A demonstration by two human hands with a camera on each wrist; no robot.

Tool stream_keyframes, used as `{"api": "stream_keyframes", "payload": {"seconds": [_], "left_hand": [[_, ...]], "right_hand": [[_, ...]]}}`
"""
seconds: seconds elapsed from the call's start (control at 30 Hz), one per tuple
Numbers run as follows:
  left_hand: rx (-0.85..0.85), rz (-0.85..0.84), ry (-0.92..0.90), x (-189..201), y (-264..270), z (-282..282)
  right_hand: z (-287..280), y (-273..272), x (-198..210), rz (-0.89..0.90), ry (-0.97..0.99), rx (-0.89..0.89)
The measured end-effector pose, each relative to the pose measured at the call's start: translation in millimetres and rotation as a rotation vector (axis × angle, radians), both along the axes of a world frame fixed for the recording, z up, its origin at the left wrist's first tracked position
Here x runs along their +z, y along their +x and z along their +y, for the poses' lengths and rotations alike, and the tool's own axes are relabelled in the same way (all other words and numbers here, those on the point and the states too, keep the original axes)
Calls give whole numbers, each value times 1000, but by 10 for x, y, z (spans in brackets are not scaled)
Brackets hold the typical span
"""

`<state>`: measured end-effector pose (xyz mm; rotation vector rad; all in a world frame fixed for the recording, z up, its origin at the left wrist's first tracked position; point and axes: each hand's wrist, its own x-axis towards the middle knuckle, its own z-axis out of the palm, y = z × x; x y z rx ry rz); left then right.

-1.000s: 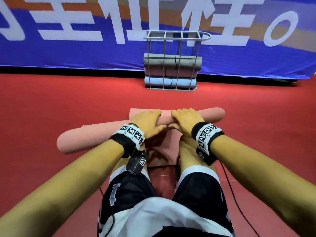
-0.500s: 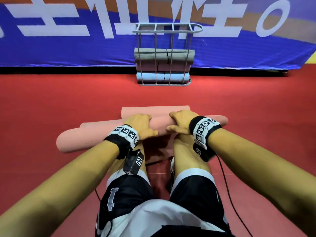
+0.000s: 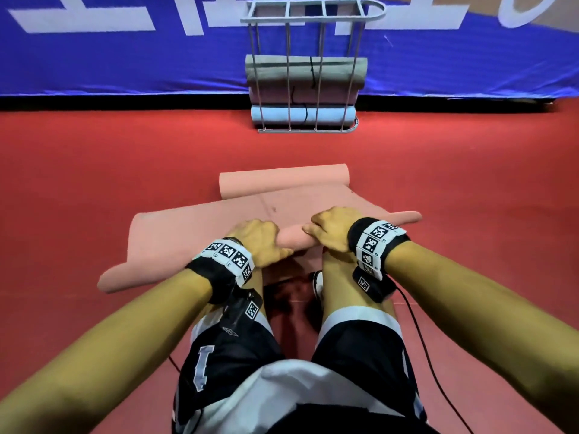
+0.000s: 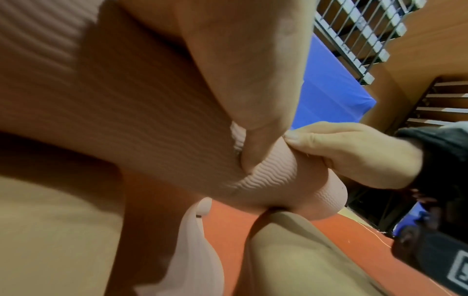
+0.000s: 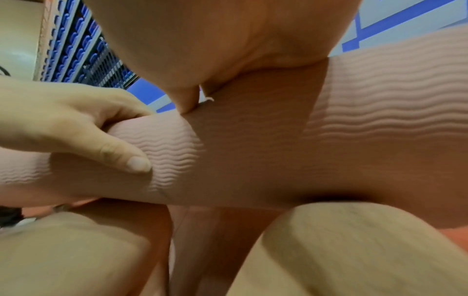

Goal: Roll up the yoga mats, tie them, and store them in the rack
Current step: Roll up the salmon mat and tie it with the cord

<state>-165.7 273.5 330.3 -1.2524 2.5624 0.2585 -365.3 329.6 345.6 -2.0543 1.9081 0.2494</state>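
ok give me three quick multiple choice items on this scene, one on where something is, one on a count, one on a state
1. Where does the rack stand?
A. against the blue banner
B. beside the person's knees
C. on a table

2. How many rolled mats lie in the rack?
A. one
B. three
C. five

3. What state is the pink mat in?
A. rolled and tied
B. flat, untouched
C. partly rolled, gripped by both hands

Answers:
1 A, the rack's bars stand on the red floor before the banner.
2 B, grey, pinkish and light blue rolls are stacked.
3 C, the left hand and right hand grip the roll, with flat mat beyond.
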Motion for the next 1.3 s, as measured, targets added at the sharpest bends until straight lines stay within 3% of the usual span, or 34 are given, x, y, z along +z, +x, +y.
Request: {"api": "stream_keyframes", "payload": {"seconds": [0.2, 0.3, 0.4, 0.53, 0.77, 0.93, 1.1, 1.17, 1.3], "left_hand": [[80, -29, 276, -215, 61, 142], [127, -17, 350, -178, 0, 52], [166, 45, 443, -176, -38, -52], [173, 102, 507, -166, -18, 4], [81, 114, 195, -264, 126, 462], [45, 0, -252, -325, 141, 626], [66, 38, -187, -284, 135, 399], [28, 68, -152, -119, 81, 254], [-34, 93, -256, 456, -102, -178]], "right_hand": [[4, 154, -286, 79, 204, 25], [98, 157, -222, 33, 11, 40], [252, 254, -223, 56, -164, 185], [250, 366, -328, 175, -81, 197], [78, 438, -256, 117, 157, 261], [-29, 575, -201, 140, 194, 195], [-162, 582, 38, 115, 228, 120], [-213, 549, 209, 156, 199, 117], [-385, 432, 717, 153, 89, 15]]}}
